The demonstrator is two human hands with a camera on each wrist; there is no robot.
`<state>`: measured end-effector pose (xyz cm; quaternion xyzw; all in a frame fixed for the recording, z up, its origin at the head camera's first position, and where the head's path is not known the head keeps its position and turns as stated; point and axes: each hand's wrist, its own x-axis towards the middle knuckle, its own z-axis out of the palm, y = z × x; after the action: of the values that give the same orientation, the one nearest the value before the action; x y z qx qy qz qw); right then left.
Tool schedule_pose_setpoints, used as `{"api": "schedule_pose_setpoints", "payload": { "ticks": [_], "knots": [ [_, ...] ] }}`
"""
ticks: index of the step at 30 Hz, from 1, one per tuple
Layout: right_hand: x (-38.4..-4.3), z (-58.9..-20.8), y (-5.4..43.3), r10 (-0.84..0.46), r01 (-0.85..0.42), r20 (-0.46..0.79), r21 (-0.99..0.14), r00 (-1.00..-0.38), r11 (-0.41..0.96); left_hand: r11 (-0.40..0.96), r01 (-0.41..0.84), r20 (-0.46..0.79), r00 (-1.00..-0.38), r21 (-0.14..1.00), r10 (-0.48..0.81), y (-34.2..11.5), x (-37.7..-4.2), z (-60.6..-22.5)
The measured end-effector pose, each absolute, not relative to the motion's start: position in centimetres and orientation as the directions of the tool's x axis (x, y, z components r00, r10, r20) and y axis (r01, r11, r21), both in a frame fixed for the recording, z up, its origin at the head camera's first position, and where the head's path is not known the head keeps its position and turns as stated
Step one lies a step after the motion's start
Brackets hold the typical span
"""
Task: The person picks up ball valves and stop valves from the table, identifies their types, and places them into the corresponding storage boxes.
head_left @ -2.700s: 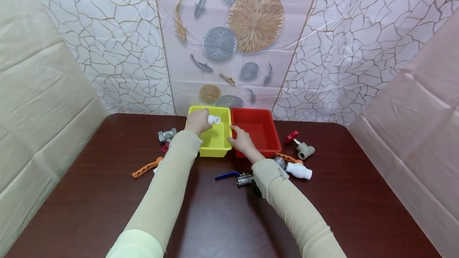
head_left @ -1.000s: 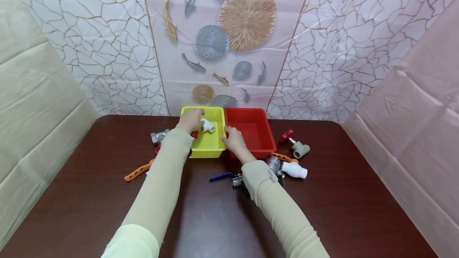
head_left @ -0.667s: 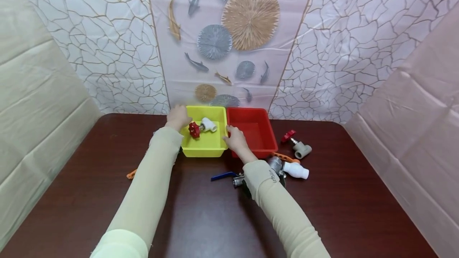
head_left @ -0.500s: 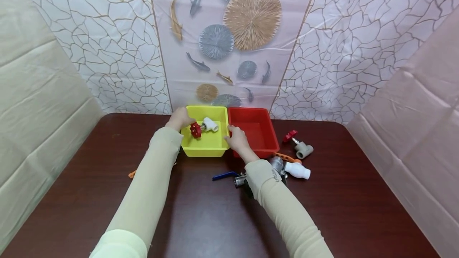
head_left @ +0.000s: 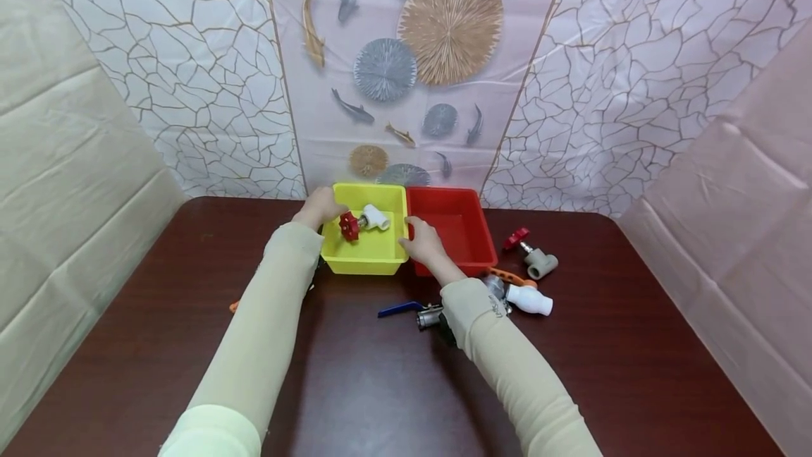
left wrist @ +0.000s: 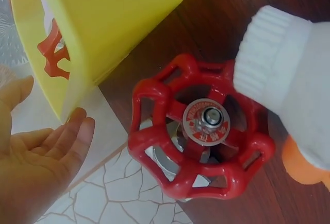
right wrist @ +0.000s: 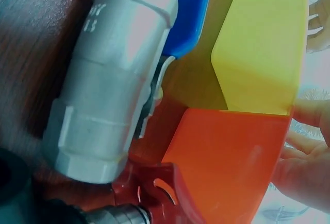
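A white stop valve (head_left: 376,217) with a red handwheel (head_left: 349,226) lies inside the yellow bin (head_left: 364,268). My left hand (head_left: 320,206) is at that bin's left rim. In the left wrist view its fingertips (left wrist: 81,123) reach the bin's edge, thumb apart from them. My right hand (head_left: 423,242) rests where the yellow bin meets the red bin (head_left: 457,268), thumb and fingers spread at the rims. Neither hand holds a valve. Under the left wrist stand a red-handwheel valve (left wrist: 203,123) and a white valve (left wrist: 278,62), both mostly covered by the sleeve in the head view.
Before the red bin lie a metal ball valve (head_left: 430,317) with a blue lever (head_left: 398,309), a white valve (head_left: 529,300) and an orange lever (head_left: 507,276). A grey valve (head_left: 540,264) with red handwheel lies farther right. Another orange lever (head_left: 234,307) shows beside the left sleeve.
My left hand has lowered the white stop valve into the yellow bin, let it go and moved left to the rim. My right hand has stayed at the shared rims.
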<state>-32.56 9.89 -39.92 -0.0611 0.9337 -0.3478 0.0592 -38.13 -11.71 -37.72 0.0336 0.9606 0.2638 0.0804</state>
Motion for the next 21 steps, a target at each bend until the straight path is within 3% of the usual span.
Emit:
{"api": "schedule_pose_setpoints", "payload": {
  "ticks": [14, 21],
  "knots": [
    [-32.1, -38.5, 10.8, -0.237, -0.132, -0.087, -0.626, -0.968, 0.768, 0.82, 0.16, -0.06, -0.971, 0.55, 0.231, -13.1, -37.9, -37.1],
    [-31.4, -38.1, 11.4, -0.268, -0.175, -0.054, -0.632, -0.962, 0.755, 0.853, 0.172, -0.066, -0.97, 0.493, 0.234, -14.3, -37.3, -37.4]
  ]
}}
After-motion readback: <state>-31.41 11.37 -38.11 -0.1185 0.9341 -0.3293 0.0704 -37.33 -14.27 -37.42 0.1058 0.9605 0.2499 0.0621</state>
